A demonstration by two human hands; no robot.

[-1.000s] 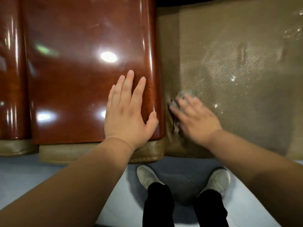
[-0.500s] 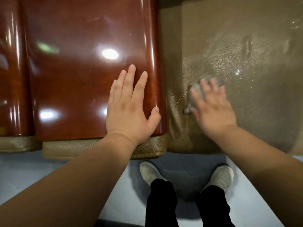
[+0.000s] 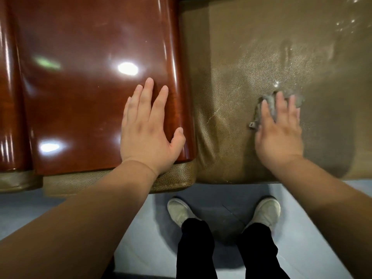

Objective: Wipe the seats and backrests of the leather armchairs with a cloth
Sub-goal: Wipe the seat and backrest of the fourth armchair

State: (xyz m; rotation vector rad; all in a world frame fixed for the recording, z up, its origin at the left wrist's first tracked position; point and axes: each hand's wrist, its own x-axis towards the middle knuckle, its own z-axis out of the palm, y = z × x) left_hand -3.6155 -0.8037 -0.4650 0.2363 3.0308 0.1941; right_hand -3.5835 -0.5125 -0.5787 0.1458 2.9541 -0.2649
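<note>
A person's right hand (image 3: 279, 129), fingers straight, presses a small grey cloth (image 3: 269, 105) onto the olive leather seat (image 3: 241, 67); the cloth is probably limp, best pinned under the palm, while the flat left hand (image 3: 149, 129) braces on a glossy wooden armrest (image 3: 90, 87).

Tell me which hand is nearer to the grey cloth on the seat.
Right. The right hand presses flat on the grey cloth on the leather seat. The left hand rests on the glossy red-brown armrest, apart from the cloth, to its left.
</note>
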